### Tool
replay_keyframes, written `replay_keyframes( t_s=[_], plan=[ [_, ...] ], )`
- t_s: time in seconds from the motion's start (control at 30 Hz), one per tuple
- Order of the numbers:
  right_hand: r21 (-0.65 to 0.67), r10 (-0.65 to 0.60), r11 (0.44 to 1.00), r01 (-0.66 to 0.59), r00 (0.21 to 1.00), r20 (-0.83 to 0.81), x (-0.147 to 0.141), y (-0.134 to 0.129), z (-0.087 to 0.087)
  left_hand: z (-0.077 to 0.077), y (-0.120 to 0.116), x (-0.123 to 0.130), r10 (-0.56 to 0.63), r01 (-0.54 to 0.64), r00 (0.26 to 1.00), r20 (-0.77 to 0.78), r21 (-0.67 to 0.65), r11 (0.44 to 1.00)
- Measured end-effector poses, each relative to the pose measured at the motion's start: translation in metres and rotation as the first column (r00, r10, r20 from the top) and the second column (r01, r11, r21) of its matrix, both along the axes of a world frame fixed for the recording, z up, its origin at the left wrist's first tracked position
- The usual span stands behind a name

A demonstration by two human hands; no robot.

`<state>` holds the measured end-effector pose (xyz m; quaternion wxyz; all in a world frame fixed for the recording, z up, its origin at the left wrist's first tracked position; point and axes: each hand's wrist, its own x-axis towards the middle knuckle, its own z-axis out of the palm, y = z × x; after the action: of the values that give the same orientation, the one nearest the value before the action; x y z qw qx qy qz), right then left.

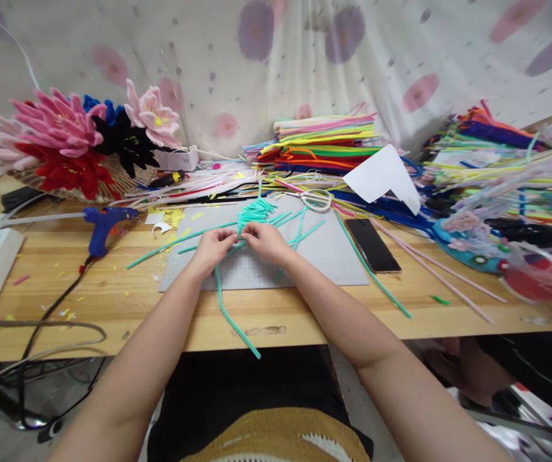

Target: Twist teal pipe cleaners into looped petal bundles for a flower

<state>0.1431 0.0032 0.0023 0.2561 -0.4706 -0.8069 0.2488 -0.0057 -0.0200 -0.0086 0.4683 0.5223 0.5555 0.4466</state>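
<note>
Over the grey mat [343,269], a woven-looking piece of teal pipe cleaners [255,213] stands between my fingertips and points away from me. My left hand [215,249] pinches its near end from the left. My right hand [267,242] pinches the same end from the right, fingertips almost touching the left ones. One long teal pipe cleaner [230,314] hangs from below my left hand past the table's front edge. Loose teal pipe cleaners [311,232] lie on the mat around both hands. The exact point gripped is hidden by my fingers.
Scissors [318,200] lie behind the mat, and a phone [372,245] lies to its right. A blue glue gun [102,228] with its cable is at left, near pipe-cleaner flowers [64,128]. Bundled coloured pipe cleaners [326,144] and white paper [385,176] fill the back.
</note>
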Motion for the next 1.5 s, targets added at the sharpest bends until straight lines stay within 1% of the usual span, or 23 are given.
replay_keyframes(
  t_s=[0.07,0.17,0.23,0.3,0.33,0.4,0.47,0.53,0.6,0.7,0.8,0.87,0.97,1.0,1.07,1.1,1.17,1.2,1.27,1.3,1.37,1.43,1.5],
  plan=[
    [-0.004,-0.003,1.000,0.003,1.000,0.015,0.000,0.001,0.000,-0.001,-0.001,0.000,0.005,0.023,0.981,-0.194,0.140,0.990],
    [-0.039,-0.011,0.999,0.011,1.000,0.000,0.000,0.003,0.000,0.000,-0.004,0.002,0.110,0.056,0.890,-0.442,0.346,0.937],
    [-0.069,-0.026,0.997,0.024,0.999,-0.033,-0.001,0.005,0.001,0.000,-0.006,0.006,0.171,0.055,0.852,-0.494,0.409,0.911],
    [-0.087,-0.044,0.995,0.038,0.997,-0.059,0.000,0.006,0.000,0.000,-0.007,0.010,0.184,0.011,0.877,-0.443,0.402,0.916],
    [-0.091,-0.048,0.995,0.042,0.997,-0.064,0.000,0.007,0.000,0.000,-0.007,0.011,0.172,-0.027,0.909,-0.380,0.358,0.933],
    [-0.089,-0.046,0.995,0.040,0.997,-0.065,0.001,0.007,-0.001,0.000,-0.005,0.011,0.104,-0.073,0.977,-0.186,0.164,0.984],
    [-0.075,-0.027,0.997,0.022,0.998,-0.064,0.001,0.006,-0.002,0.002,-0.003,0.008,0.024,-0.018,0.998,0.065,-0.095,0.995],
    [-0.045,-0.003,0.999,0.000,0.998,-0.068,0.001,0.005,-0.002,0.006,-0.001,0.004,-0.015,0.095,0.956,0.293,-0.260,0.961],
    [-0.011,0.011,1.000,-0.012,0.998,-0.067,0.001,0.003,-0.001,0.012,0.000,0.000,-0.003,0.168,0.898,0.439,-0.337,0.926],
    [0.026,0.033,0.999,-0.031,0.998,-0.060,0.001,0.001,0.000,0.017,0.001,-0.003,0.037,0.241,0.835,0.549,-0.426,0.872],
    [0.040,0.051,0.998,-0.049,0.997,-0.051,0.003,0.000,0.002,0.018,0.002,-0.005,0.075,0.267,0.805,0.588,-0.474,0.839],
    [0.036,0.056,0.998,-0.054,0.998,-0.039,0.004,0.000,0.003,0.017,0.003,-0.004,0.086,0.233,0.827,0.556,-0.477,0.847],
    [0.031,0.051,0.998,-0.050,0.999,-0.015,0.004,-0.001,0.003,0.013,0.002,0.000,0.068,0.105,0.914,0.399,-0.395,0.913],
    [0.030,0.041,0.999,-0.040,0.999,-0.009,0.003,-0.001,0.003,0.011,0.001,0.002,0.064,0.045,0.949,0.309,-0.332,0.942],
    [0.013,0.009,1.000,-0.009,1.000,-0.005,0.001,-0.001,0.002,0.008,-0.002,0.007,0.077,-0.069,0.995,0.065,-0.125,0.990],
    [-0.002,-0.011,1.000,0.011,1.000,-0.009,0.000,0.000,0.001,0.007,-0.003,0.009,0.090,-0.089,0.992,-0.087,0.012,0.996],
    [-0.037,-0.053,0.998,0.052,0.998,-0.019,-0.001,0.001,-0.002,0.004,-0.005,0.013,0.137,-0.046,0.921,-0.365,0.247,0.968],
    [-0.051,-0.072,0.996,0.071,0.997,-0.024,-0.002,0.002,-0.003,0.002,-0.006,0.014,0.159,-0.005,0.869,-0.468,0.313,0.950],
    [-0.070,-0.102,0.993,0.100,0.994,-0.030,-0.001,0.003,-0.005,-0.001,-0.006,0.017,0.182,0.046,0.794,-0.581,0.355,0.934],
    [-0.077,-0.112,0.991,0.109,0.993,-0.030,-0.001,0.004,-0.006,-0.002,-0.006,0.018,0.182,0.053,0.783,-0.595,0.355,0.933],
    [-0.084,-0.117,0.990,0.114,0.993,-0.030,0.000,0.006,-0.007,-0.003,-0.006,0.019,0.167,0.030,0.826,-0.539,0.338,0.941],
    [-0.076,-0.099,0.993,0.096,0.994,-0.042,0.002,0.007,-0.007,-0.001,-0.006,0.018,0.131,-0.044,0.923,-0.362,0.239,0.970],
    [-0.042,-0.045,0.998,0.042,0.997,-0.070,0.003,0.007,-0.006,0.005,-0.005,0.014,0.109,-0.108,0.991,-0.080,0.016,0.994]
  ],
)
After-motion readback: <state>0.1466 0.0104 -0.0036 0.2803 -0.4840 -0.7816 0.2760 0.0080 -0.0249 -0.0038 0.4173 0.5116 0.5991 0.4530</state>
